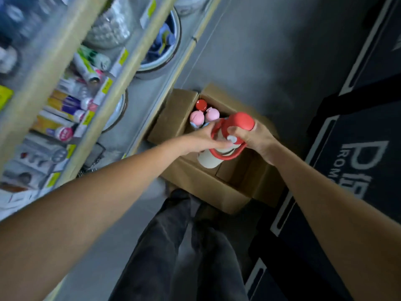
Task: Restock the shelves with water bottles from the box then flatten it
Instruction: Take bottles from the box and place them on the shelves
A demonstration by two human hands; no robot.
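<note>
Gripping bottle (208, 160) in right hand (257, 137).

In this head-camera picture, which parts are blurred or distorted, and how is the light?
In the head view, the shelves at left are smeared by motion blur; the white bottle and cardboard box are sharper, though soft; the wide lens stretches both forearms and slants the shelf edges; light is dim and even, without strong glare.

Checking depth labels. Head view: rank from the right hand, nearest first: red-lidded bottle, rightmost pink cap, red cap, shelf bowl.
1. Red-lidded bottle: in the right hand's grip.
2. Rightmost pink cap: in the box, just left.
3. Red cap: far corner, behind it.
4. Shelf bowl: upper left.
</note>
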